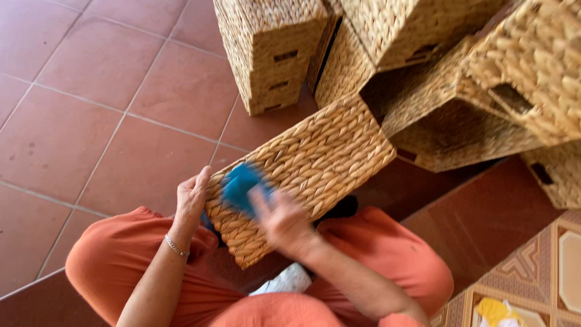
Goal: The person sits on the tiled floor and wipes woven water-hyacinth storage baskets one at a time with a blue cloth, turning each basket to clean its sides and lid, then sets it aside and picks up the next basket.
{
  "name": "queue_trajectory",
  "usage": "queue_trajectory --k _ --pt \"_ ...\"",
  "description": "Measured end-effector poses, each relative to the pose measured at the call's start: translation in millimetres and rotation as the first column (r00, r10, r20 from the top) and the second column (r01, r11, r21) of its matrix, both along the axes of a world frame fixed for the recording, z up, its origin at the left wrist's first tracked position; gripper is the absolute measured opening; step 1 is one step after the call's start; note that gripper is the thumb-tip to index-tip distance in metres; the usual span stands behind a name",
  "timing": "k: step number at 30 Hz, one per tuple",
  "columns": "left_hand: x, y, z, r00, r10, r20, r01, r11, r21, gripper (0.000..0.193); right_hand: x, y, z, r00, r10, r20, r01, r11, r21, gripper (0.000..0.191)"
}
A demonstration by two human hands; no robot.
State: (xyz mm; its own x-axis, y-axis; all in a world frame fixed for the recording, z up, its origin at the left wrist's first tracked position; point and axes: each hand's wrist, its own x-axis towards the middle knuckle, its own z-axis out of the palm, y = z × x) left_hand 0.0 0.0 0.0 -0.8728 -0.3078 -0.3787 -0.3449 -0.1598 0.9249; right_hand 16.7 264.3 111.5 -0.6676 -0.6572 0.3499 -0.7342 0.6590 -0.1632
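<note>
A rectangular woven straw basket rests on my lap, tilted, its flat side facing up. My left hand grips the basket's near left corner, a thin bracelet on the wrist. My right hand is blurred with motion and presses a blue cloth or sponge against the basket's woven side. I sit with knees apart in orange trousers.
Several more woven baskets are piled at the top and right, some open side out. Red floor tiles spread to the left. A patterned tile strip runs along the lower right, with a yellow object on it.
</note>
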Motion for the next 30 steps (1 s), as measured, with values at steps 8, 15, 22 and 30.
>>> queue_trajectory --k 8,15,22,30 --pt "-3.2 -11.1 24.2 0.954 -0.3 -0.001 0.244 0.777 -0.581 0.037 -69.2 68.9 -65.4 0.959 -0.065 -0.274 0.087 0.994 0.066 0.067" --pt "-2.8 10.5 41.8 0.952 -0.257 0.168 0.305 0.723 -0.62 0.044 -130.5 168.4 -50.1 0.69 -0.716 -0.102 0.723 0.69 0.049 0.069" --pt "-19.4 13.3 36.6 0.968 -0.205 0.144 0.249 0.721 -0.646 0.044 55.4 14.9 -39.9 0.995 -0.049 -0.084 0.051 0.998 0.027 0.051" --pt "-22.6 28.6 23.2 0.967 -0.195 0.166 0.255 0.7 -0.667 0.046 -24.5 144.7 -59.8 0.951 -0.227 -0.211 0.267 0.945 0.188 0.068"
